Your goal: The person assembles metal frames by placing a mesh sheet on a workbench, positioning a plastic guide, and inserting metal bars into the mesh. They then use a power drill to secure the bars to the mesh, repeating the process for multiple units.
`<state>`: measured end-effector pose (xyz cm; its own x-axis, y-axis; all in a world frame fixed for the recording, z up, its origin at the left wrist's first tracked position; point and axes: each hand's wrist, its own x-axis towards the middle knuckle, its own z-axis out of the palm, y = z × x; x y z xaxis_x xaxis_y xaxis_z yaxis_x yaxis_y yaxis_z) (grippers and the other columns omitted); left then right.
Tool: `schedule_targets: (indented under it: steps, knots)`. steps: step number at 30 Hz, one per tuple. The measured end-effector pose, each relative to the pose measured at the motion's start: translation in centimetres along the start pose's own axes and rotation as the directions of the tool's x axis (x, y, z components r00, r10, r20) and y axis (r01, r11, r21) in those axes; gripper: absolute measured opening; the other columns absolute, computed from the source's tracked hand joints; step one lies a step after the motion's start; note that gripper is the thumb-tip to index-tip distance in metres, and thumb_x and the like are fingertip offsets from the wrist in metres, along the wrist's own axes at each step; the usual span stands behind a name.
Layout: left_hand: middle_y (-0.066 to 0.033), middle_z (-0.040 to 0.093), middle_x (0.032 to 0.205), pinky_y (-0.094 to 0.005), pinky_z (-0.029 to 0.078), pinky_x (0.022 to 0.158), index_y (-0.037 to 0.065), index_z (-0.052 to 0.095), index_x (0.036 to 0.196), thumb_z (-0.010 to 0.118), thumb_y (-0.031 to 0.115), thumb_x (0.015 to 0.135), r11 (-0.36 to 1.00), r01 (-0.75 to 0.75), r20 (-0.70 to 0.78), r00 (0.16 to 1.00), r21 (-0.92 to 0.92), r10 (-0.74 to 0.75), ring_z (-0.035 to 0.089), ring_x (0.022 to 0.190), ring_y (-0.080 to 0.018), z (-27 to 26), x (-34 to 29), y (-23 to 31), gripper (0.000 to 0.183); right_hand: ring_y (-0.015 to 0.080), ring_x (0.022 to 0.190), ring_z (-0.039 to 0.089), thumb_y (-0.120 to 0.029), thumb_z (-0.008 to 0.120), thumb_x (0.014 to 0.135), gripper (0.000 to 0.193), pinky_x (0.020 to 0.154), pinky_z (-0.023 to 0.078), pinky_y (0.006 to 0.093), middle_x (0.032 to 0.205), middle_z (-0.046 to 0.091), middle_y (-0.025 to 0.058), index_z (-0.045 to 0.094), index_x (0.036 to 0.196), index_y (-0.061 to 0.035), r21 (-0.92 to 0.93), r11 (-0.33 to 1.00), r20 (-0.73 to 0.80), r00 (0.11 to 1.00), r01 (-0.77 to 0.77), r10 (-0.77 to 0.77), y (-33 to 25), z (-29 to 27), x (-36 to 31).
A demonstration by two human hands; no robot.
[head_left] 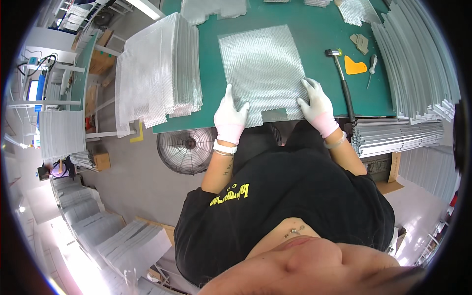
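A silvery metal mesh sheet with a notch in its near edge lies on the green tabletop in front of me. Both my hands wear white gloves with pink cuffs. My left hand grips the sheet's near left corner, its thumb on top and its fingers along the side edge. At the near right corner, my right hand holds the sheet the same way, fingers over the edge and thumb on the mesh. The undersides of both grips are hidden.
A tall stack of mesh sheets stands left. On the right lie a mallet, an orange scraper-like piece, a screwdriver and grey pieces, beside stacked panels. A floor fan sits below the table's front edge.
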<state>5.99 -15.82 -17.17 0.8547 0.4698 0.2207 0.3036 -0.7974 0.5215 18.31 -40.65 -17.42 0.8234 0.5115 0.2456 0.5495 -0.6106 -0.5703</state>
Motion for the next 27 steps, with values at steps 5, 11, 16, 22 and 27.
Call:
schedule_targets:
  steps: [5, 11, 16, 22, 27]
  knots:
    - [-0.0170, 0.065, 0.115, -0.0394, 0.054, 0.088, 0.004, 0.046, 0.146, 0.080, 0.031, 0.079, 0.999, -0.032, -0.018, 0.999, 0.028, 0.032, 0.066, 0.103, -0.0340, 0.3, 0.1, -0.5, 0.080, 0.0350, 0.121, 0.057, -0.016, 0.071, 0.084, 0.055, 0.100, 0.050, 0.0400, 0.137, 0.053, 0.0172, 0.054, 0.134, -0.0020, -0.001, 1.000, 0.028, 1.000, -0.002, 0.002, 0.1, -0.2, 0.2]
    - [-0.0154, 0.058, 0.128, -0.0456, 0.049, 0.095, 0.007, 0.049, 0.145, 0.079, 0.034, 0.079, 0.987, 0.123, 0.120, 0.984, 0.101, -0.135, 0.060, 0.112, -0.0365, -1.0, 0.8, 1.1, 0.077, 0.0357, 0.119, 0.059, -0.017, 0.070, 0.084, 0.054, 0.098, 0.051, 0.0406, 0.136, 0.053, 0.0190, 0.054, 0.134, -0.0024, -0.094, 0.992, 0.100, 0.991, -0.084, 0.094, -1.3, -0.6, 0.5]
    - [-0.0155, 0.039, 0.155, -0.0577, 0.025, 0.116, 0.013, 0.047, 0.149, 0.066, 0.041, 0.089, 0.899, -0.266, 0.191, 0.959, 0.347, 0.210, 0.036, 0.141, -0.0439, -0.1, 1.3, -1.7, 0.068, 0.0385, 0.115, 0.060, -0.023, 0.071, 0.082, 0.044, 0.098, 0.051, 0.0447, 0.133, 0.054, 0.0231, 0.065, 0.123, -0.0061, -0.266, 0.961, 0.141, 0.989, 0.071, -0.034, -0.6, -3.4, 3.7]
    - [-0.0176, 0.035, 0.158, -0.0603, 0.018, 0.119, 0.012, 0.044, 0.150, 0.057, 0.038, 0.094, 0.901, -0.242, 0.246, 0.956, 0.361, 0.159, 0.031, 0.144, -0.0450, 0.8, 3.0, -2.4, 0.063, 0.0414, 0.115, 0.060, -0.029, 0.061, 0.092, 0.047, 0.104, 0.045, 0.0451, 0.123, 0.063, 0.0258, 0.061, 0.127, 0.0020, -0.278, 0.956, -0.407, 0.889, 0.096, -0.208, 7.0, -9.3, 24.9]
    - [-0.0161, 0.035, 0.159, -0.0598, 0.018, 0.120, 0.014, 0.044, 0.152, 0.055, 0.042, 0.095, 0.874, -0.268, 0.287, 0.945, 0.405, 0.157, 0.031, 0.145, -0.0420, 0.6, 4.6, -1.4, 0.064, 0.0433, 0.130, 0.052, -0.055, 0.060, 0.088, 0.078, 0.112, 0.040, 0.0475, 0.139, 0.055, 0.0278, 0.045, 0.149, -0.0088, -0.338, 0.874, -0.260, 0.927, -0.349, 0.270, 13.7, -12.0, 38.6]
